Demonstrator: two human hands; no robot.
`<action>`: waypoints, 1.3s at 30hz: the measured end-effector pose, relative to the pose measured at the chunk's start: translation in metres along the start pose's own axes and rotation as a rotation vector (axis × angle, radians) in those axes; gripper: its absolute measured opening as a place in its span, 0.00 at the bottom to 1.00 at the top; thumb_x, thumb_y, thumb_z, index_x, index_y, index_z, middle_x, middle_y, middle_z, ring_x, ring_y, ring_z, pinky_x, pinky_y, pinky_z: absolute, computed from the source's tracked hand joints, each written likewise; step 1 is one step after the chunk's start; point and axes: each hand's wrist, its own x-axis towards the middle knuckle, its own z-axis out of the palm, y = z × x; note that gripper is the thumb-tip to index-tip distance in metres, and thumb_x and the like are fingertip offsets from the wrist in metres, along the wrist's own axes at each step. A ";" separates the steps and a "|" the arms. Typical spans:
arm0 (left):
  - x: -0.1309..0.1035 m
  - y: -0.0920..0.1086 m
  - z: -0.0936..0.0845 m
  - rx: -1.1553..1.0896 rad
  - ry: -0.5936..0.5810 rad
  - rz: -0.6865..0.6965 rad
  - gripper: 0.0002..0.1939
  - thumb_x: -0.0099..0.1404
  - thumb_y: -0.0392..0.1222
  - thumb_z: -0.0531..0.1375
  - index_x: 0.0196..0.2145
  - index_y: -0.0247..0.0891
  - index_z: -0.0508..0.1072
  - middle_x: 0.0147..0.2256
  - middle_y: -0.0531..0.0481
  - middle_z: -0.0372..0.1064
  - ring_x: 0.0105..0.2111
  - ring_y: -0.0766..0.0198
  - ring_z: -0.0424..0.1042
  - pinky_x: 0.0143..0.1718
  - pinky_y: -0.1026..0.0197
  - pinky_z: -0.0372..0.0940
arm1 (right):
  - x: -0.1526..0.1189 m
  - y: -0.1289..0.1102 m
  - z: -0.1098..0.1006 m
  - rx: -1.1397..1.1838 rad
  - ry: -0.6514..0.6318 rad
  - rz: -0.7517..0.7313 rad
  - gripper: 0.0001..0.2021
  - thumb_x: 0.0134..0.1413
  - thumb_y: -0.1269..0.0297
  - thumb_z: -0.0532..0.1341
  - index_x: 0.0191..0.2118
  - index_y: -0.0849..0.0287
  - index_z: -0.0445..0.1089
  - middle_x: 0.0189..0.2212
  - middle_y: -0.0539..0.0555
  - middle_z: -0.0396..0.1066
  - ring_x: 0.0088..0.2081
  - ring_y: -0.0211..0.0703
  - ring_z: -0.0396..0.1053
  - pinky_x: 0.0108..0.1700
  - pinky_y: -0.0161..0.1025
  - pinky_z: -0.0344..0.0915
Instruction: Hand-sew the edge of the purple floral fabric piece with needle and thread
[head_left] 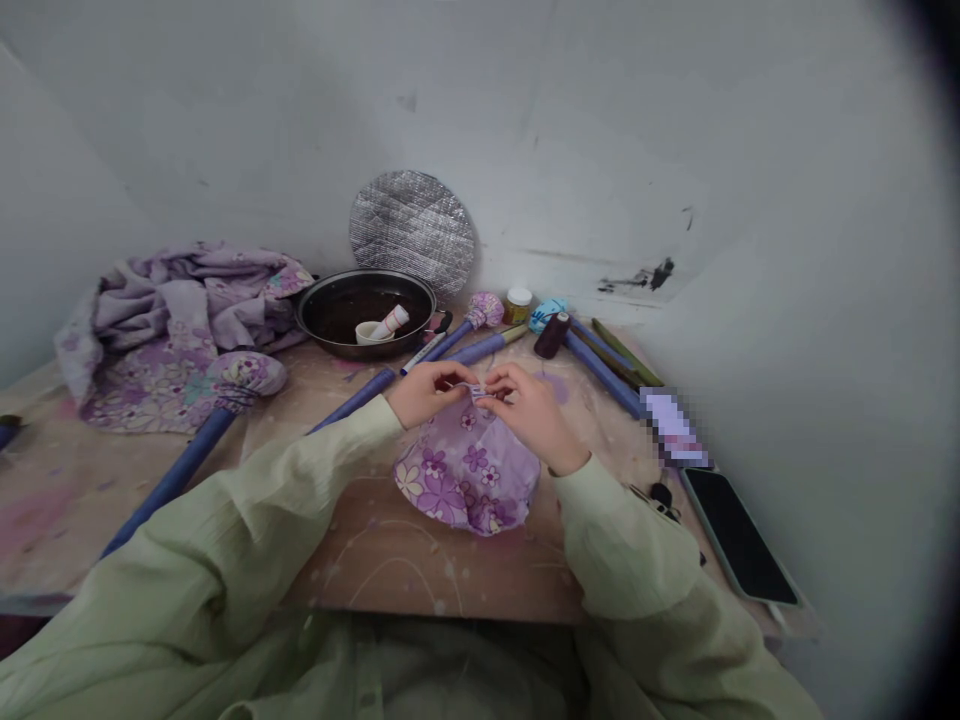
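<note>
A piece of purple floral fabric (469,470) hangs from my fingertips above the middle of the table, its top edge gathered into small folds. My left hand (429,393) pinches the gathered edge from the left. From the right, my right hand (534,412) pinches the same edge, fingertips close to those of the left. Whether a needle or thread is between the fingers is too small to tell. A spool of dark thread (552,336) stands beyond my right hand. Just left of my left hand lies a blue-wrapped stick (352,398).
A black pan (365,312) holding a small white cup stands at the back, before a silver foil disc (412,228). Bunched floral cloth (180,320) and a cloth-headed stick (176,485) lie left. More wrapped sticks (604,370) and a phone (739,535) lie right, near the wall.
</note>
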 end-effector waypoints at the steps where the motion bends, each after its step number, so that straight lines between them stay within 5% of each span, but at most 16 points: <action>1: 0.000 0.000 -0.001 0.007 0.003 -0.001 0.07 0.59 0.34 0.59 0.35 0.31 0.76 0.31 0.46 0.76 0.27 0.68 0.71 0.29 0.67 0.66 | 0.000 0.000 0.000 -0.004 -0.006 -0.011 0.08 0.47 0.70 0.66 0.35 0.56 0.69 0.30 0.51 0.75 0.34 0.42 0.74 0.36 0.39 0.70; 16: 0.006 0.000 -0.012 0.192 0.017 0.029 0.08 0.58 0.35 0.59 0.34 0.35 0.77 0.32 0.48 0.76 0.28 0.68 0.69 0.30 0.67 0.64 | -0.002 0.006 -0.002 -0.005 -0.113 -0.174 0.07 0.57 0.67 0.61 0.39 0.54 0.77 0.41 0.55 0.77 0.43 0.45 0.74 0.45 0.45 0.70; 39: 0.003 0.001 -0.006 -0.008 -0.063 -0.005 0.06 0.59 0.36 0.62 0.33 0.32 0.78 0.28 0.48 0.76 0.26 0.67 0.72 0.29 0.66 0.66 | 0.000 0.005 -0.001 -0.066 -0.116 -0.242 0.07 0.56 0.72 0.61 0.35 0.55 0.76 0.35 0.54 0.77 0.39 0.45 0.73 0.45 0.44 0.68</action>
